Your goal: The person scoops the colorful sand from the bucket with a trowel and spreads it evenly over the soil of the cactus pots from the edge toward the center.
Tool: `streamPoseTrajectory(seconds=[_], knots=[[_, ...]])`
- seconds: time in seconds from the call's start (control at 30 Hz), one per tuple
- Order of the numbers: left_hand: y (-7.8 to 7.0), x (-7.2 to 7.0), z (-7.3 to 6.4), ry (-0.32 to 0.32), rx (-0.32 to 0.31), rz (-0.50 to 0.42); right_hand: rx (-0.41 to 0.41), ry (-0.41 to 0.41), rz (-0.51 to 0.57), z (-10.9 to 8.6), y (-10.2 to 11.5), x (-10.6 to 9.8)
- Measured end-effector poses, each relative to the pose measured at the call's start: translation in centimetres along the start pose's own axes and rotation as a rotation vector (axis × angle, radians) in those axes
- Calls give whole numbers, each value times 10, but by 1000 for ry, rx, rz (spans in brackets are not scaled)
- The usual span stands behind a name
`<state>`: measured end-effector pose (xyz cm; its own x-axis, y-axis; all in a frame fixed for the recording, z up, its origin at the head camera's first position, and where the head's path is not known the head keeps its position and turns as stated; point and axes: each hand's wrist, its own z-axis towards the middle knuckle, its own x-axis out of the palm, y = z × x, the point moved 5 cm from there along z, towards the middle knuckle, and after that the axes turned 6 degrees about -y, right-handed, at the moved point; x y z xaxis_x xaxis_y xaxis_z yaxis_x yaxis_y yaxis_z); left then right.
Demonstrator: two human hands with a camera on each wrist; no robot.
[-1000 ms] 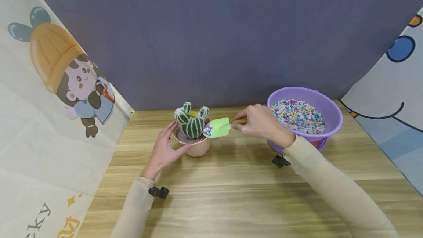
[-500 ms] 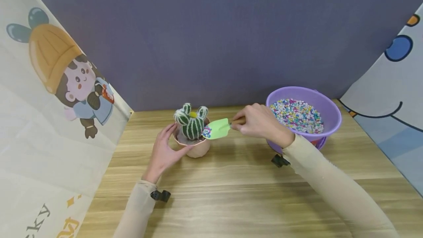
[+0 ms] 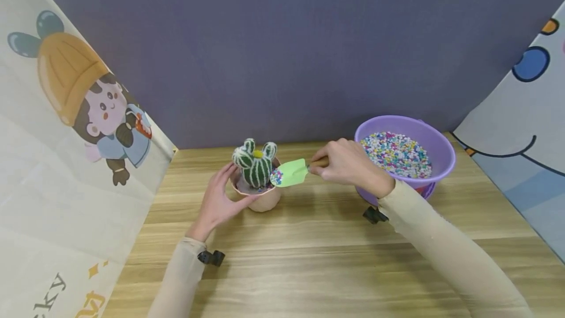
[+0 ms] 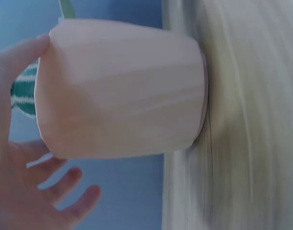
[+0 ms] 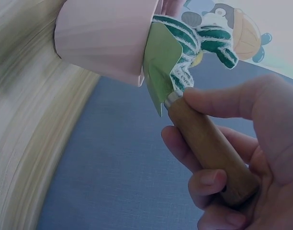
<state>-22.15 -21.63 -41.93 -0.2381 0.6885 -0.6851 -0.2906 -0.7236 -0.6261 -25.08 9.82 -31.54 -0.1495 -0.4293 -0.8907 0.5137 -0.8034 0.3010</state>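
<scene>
A knitted-looking green-and-white cactus (image 3: 257,172) with a yellow spot on top stands in a pale pink flowerpot (image 3: 265,202). My left hand (image 3: 219,203) grips the pot by its rim, thumb on the near side and fingers at the left. In the left wrist view the other fingers hang loose below the flowerpot (image 4: 122,91). My right hand (image 3: 348,165) holds a small garden trowel (image 3: 293,172) by its wooden handle (image 5: 208,148). Its green blade reaches over the pot's right rim, with small coloured pebbles (image 3: 276,176) at the tip. A few coloured bits lie beside the cactus.
A purple bucket (image 3: 434,144) holding many coloured pebbles (image 3: 397,155) stands on the right, behind my right forearm. The wooden table (image 3: 300,259) meets a dark blue-grey panel (image 3: 282,53) at the back. Printed cartoon panels (image 3: 106,102) flank both sides.
The trowel's tip has shifted slightly left and down at the pot's right rim. Some coloured bits now show in the pot by the cactus. The left hand keeps its grip on the rim.
</scene>
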Motion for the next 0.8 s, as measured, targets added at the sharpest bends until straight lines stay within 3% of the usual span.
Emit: streamPoseTrajectory(seconds=[0.13,0.3,0.57,0.8], knots=[[4,0,2,44,12,-32,-4,8,4,1,2,1],[8,1,-1,69,-16,-33,-13,10,10,0,3,1],[5,3,-4,39,-39,-18,-30,-6,-11,1,4,0],[-1,6,-8,-26,-66,2,-27,-2,-9,1,3,-2]])
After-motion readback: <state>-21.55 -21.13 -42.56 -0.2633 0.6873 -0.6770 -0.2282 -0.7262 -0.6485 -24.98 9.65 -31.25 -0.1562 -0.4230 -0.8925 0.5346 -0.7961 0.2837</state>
